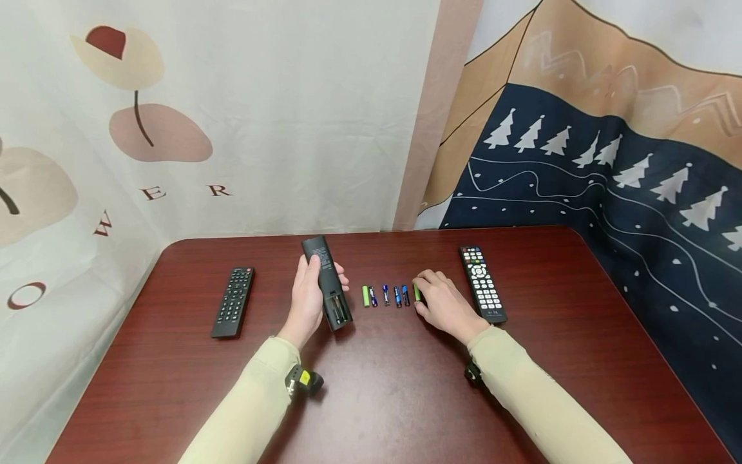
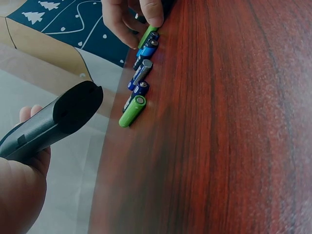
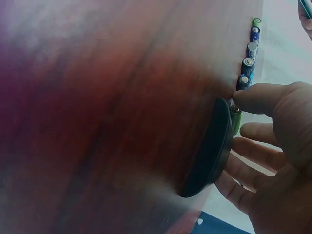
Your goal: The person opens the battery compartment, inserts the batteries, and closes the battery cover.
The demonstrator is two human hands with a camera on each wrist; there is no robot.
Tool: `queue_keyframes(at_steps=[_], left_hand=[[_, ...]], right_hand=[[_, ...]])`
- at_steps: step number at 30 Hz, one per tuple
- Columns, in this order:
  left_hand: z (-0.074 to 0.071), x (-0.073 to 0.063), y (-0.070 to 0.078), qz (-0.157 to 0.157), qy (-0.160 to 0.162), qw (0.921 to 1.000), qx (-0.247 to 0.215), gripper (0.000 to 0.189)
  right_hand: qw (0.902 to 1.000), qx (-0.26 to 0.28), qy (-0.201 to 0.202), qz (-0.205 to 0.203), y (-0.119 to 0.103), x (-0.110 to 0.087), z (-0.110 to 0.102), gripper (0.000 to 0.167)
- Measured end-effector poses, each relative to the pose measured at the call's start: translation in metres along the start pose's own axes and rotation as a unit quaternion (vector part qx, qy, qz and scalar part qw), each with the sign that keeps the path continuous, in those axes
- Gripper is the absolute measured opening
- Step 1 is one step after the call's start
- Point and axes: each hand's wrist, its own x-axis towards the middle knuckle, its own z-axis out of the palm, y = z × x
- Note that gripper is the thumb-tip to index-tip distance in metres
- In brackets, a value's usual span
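Note:
My left hand (image 1: 306, 296) grips a black remote control (image 1: 326, 277) above the table, its back turned up. The battery compartment (image 1: 336, 308) at its near end is uncovered, with metal contacts inside. My right hand (image 1: 446, 303) is at the right end of a row of batteries, thumb and fingertips around the ends of a green battery (image 1: 417, 292). In the right wrist view the thumb (image 3: 258, 99) lies at the near end of that green battery (image 3: 236, 119). Several blue and dark batteries (image 1: 397, 296) lie to its left, ending at another green battery (image 1: 366, 296).
A black remote (image 1: 233, 303) lies buttons up on the left of the dark red table (image 1: 371, 399). Another remote with white buttons (image 1: 482, 283) lies just right of my right hand. Printed curtains (image 1: 301, 129) hang behind the table's far edge.

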Motion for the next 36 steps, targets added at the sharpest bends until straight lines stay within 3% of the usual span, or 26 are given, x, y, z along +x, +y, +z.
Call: queue_keyframes(at_steps=[16,36], left_hand=[[0.0009,0.0004,-0.0026,0.0,-0.001,1.0,-0.008,0.034],[0.004,-0.0011,-0.0017,0.0,-0.009,0.9999,0.004,0.036]], right_hand=[[0.9993,-0.009,0.025,-0.026,0.0016,-0.0011,0.0008,0.025],[0.9989,0.014,0.039,-0.023,0.002,-0.007,-0.0056,0.029]])
